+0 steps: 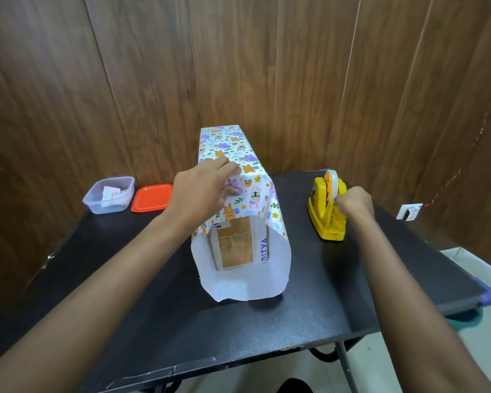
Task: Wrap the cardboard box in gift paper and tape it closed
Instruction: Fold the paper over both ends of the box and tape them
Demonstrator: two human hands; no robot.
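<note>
A cardboard box (236, 245) lies lengthwise in the middle of the black table (153, 307), wrapped in a tube of colourful cartoon gift paper (253, 165). The paper's near end stands open, showing its white inside and the box end. My left hand (207, 188) presses on top of the paper, with fingers over the seam and thumb on the side. My right hand (353, 201) pinches the tape end at the yellow tape dispenser (328, 211), which stands to the right of the box.
A clear plastic tub (108, 195) with paper scraps and its orange lid (152, 197) sit at the table's back left. A wood-panel wall rises right behind the table. The table's right edge drops to the floor.
</note>
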